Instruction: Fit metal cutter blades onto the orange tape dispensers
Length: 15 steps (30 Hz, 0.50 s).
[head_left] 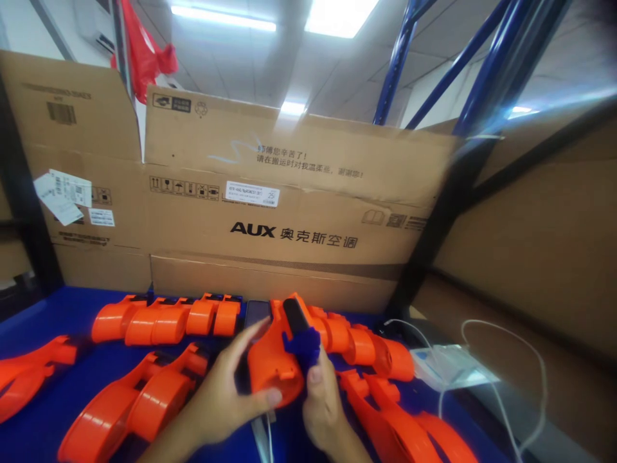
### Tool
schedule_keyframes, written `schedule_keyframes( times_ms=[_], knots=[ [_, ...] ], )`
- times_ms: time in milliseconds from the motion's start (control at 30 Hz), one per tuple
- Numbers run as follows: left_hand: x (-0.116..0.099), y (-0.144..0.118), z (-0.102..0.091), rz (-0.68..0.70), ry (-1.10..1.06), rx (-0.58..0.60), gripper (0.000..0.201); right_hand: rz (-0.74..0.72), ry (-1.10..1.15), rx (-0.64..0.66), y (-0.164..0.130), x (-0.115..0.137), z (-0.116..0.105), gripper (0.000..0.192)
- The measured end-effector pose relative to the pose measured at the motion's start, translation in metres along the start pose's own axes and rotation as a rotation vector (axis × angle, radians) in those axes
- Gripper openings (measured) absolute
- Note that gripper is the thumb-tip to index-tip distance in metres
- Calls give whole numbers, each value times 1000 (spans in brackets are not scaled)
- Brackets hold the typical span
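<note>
My left hand (226,392) grips an orange plastic shell (270,363), thumb on its lower rim and fingers reaching behind it. My right hand (325,405) holds a small blue plastic piece (303,344) pressed against the shell's right side, just under a black bar (295,315) at the shell's top. Both hands hover low over a blue table (62,308), where several more orange shells lie: a row (166,318) at the back left, a pair (130,402) at the front left, and others (385,411) to the right.
Large brown cardboard boxes (270,218) printed "AUX" wall off the back of the table, and more cardboard (540,244) stands at the right. White cables (486,334) and a clear bag (446,363) lie at the right edge. Blue rack posts (400,58) rise behind.
</note>
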<state>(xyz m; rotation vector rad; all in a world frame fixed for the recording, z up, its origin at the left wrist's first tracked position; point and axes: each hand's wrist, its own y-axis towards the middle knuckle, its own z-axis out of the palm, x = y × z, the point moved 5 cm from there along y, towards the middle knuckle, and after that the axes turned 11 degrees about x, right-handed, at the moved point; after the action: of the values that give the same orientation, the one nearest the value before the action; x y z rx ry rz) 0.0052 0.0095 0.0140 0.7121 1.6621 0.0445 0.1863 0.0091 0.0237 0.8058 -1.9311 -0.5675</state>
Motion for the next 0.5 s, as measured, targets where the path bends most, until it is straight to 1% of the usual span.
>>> schedule_keyframes(
  times_ms=[67, 133, 200, 267, 300, 367, 467, 500],
  knots=[
    [8, -1, -2, -59, 63, -48, 77, 59, 5, 96, -1, -3, 7, 60],
    [13, -5, -5, -118, 102, -95, 73, 87, -23, 172, 0, -1, 10, 61],
    [12, -11, -10, -153, 109, -130, 72, 73, -27, 214, 4, 3, 8, 61],
    [6, -21, -21, -163, 95, -175, 71, 42, -13, 213, 8, 5, 3, 61],
    [1, -27, -29, -168, 80, -204, 71, 39, -7, 193, 11, 5, 0, 62],
    [-11, -40, -51, -189, 42, -260, 71, 57, 1, 169, 15, 1, -4, 63],
    [-34, -59, -97, -236, -42, -314, 67, 63, 4, 141, 19, -1, -7, 64],
    [-43, -65, -115, -252, -35, -314, 66, 58, 4, 134, 20, -1, -7, 64]
  ],
)
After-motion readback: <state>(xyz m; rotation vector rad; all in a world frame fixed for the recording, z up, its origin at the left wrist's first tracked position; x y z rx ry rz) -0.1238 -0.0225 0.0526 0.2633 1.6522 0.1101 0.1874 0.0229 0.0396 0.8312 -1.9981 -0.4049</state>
